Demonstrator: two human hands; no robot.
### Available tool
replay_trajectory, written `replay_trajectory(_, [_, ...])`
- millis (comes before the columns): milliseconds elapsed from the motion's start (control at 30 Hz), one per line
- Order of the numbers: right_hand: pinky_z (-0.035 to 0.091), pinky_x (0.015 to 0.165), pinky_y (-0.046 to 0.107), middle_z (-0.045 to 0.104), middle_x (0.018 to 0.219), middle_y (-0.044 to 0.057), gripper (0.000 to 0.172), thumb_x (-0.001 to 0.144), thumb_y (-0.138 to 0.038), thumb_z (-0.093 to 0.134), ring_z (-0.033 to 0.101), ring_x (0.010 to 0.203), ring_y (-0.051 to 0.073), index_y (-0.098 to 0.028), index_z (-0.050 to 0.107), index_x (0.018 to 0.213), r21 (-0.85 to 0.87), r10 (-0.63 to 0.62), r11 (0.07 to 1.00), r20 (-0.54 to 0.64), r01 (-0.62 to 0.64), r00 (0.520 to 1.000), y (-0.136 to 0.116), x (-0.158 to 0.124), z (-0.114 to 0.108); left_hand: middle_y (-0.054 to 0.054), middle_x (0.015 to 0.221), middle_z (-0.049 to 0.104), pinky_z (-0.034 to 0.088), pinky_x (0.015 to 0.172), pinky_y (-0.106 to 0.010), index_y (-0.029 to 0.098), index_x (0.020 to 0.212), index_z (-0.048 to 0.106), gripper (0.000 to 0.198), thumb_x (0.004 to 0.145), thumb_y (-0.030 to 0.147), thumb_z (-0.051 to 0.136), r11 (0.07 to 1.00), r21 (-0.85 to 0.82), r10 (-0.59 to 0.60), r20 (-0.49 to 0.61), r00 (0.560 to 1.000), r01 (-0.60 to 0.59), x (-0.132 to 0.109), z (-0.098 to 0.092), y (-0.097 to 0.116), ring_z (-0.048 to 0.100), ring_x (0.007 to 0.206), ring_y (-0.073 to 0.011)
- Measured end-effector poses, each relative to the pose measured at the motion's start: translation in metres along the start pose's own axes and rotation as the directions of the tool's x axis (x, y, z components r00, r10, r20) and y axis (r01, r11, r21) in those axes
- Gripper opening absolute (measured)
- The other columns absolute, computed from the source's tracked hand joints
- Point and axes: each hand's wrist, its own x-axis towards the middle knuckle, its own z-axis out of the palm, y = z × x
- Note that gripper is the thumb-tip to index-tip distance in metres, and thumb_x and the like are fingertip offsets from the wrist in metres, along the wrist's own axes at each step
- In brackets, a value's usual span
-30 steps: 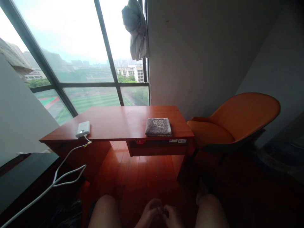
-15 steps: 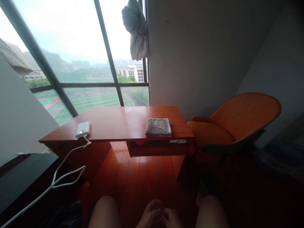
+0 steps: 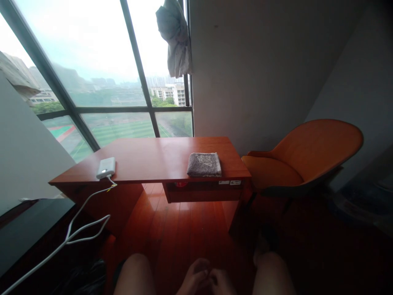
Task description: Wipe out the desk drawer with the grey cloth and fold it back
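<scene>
Low in the view, between my bare knees, my left hand (image 3: 194, 277) and my right hand (image 3: 221, 282) are close together, with their fingertips meeting or nearly so. The left fingers curve loosely toward the right hand, with a gap below them. On the right hand, thumb and forefinger bend around a small dark gap. I see no object in either hand, though the light there is dim. Beyond them, a folded grey towel (image 3: 204, 164) with a pale pattern lies on the wooden desk (image 3: 150, 159). A white power bank (image 3: 106, 168) rests at the desk's left front edge.
A white cable (image 3: 69, 233) runs from the power bank down to the lower left, past a dark surface (image 3: 30, 229). An orange chair (image 3: 319, 151) stands right of the desk. Behind are a large window (image 3: 89, 61) and a knotted curtain (image 3: 175, 37).
The left fingers have shifted slightly, and the gap under them looks a little wider. The view has moved by a few pixels; the desk items stay put.
</scene>
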Motion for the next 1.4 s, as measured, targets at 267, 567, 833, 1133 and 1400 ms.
replay_trajectory(267, [0.043, 0.070, 0.025, 0.072, 0.082, 0.006, 0.023, 0.067, -0.010, 0.049, 0.064, 0.078, 0.017, -0.017, 0.068, 0.077, 0.087, -0.014, 0.996, -0.022, 0.015, 1.000, 0.004, 0.002, 0.003, -0.003, 0.091, 0.063, 0.044, 0.078, -0.033, 0.021, 0.089, 0.065, 0.033, 0.056, 0.022, 0.067, 1.000, -0.012, 0.007, -0.033, 0.999, -0.007, 0.000, -0.003, 0.000, 0.058, 0.091, -0.0225])
replay_trajectory(567, [0.043, 0.068, 0.024, 0.071, 0.080, 0.005, 0.024, 0.064, -0.007, 0.048, 0.064, 0.077, 0.016, -0.017, 0.066, 0.076, 0.127, -0.042, 0.991, -0.023, 0.044, 0.999, 0.008, 0.004, 0.005, -0.001, 0.087, 0.063, 0.043, 0.077, -0.031, 0.021, 0.086, 0.064, 0.031, 0.055, 0.021, 0.067, 1.000, -0.020, 0.008, -0.041, 0.999, -0.009, -0.001, 0.000, 0.000, 0.059, 0.087, -0.0207])
replay_trajectory(833, [0.042, 0.069, 0.023, 0.070, 0.079, 0.004, 0.024, 0.064, -0.005, 0.047, 0.063, 0.076, 0.015, -0.018, 0.065, 0.073, 0.080, -0.046, 0.996, -0.034, 0.049, 0.998, 0.007, 0.002, 0.005, -0.001, 0.089, 0.063, 0.043, 0.077, -0.031, 0.022, 0.086, 0.064, 0.031, 0.055, 0.020, 0.065, 0.999, -0.027, -0.037, -0.041, 0.998, 0.036, 0.001, 0.000, 0.001, 0.059, 0.087, -0.0201])
replay_trajectory(1133, [0.042, 0.069, 0.026, 0.071, 0.082, 0.007, 0.020, 0.067, -0.011, 0.049, 0.063, 0.079, 0.018, -0.017, 0.067, 0.074, 0.092, -0.028, 0.995, -0.016, 0.029, 0.999, 0.000, 0.000, 0.000, -0.003, 0.092, 0.063, 0.044, 0.078, -0.033, 0.021, 0.087, 0.064, 0.032, 0.055, 0.020, 0.067, 0.999, -0.033, -0.015, -0.046, 0.999, 0.013, -0.003, 0.000, 0.001, 0.058, 0.092, -0.0227])
replay_trajectory(1400, [0.042, 0.073, 0.027, 0.071, 0.085, 0.005, 0.024, 0.071, -0.012, 0.047, 0.062, 0.081, 0.017, -0.020, 0.068, 0.080, 0.078, 0.009, 0.997, 0.007, -0.009, 1.000, 0.001, 0.000, 0.001, -0.004, 0.091, 0.063, 0.044, 0.081, -0.035, 0.022, 0.086, 0.063, 0.034, 0.053, 0.023, 0.071, 0.999, -0.035, -0.021, -0.043, 0.999, 0.020, -0.004, 0.001, 0.003, 0.058, 0.094, -0.0239])
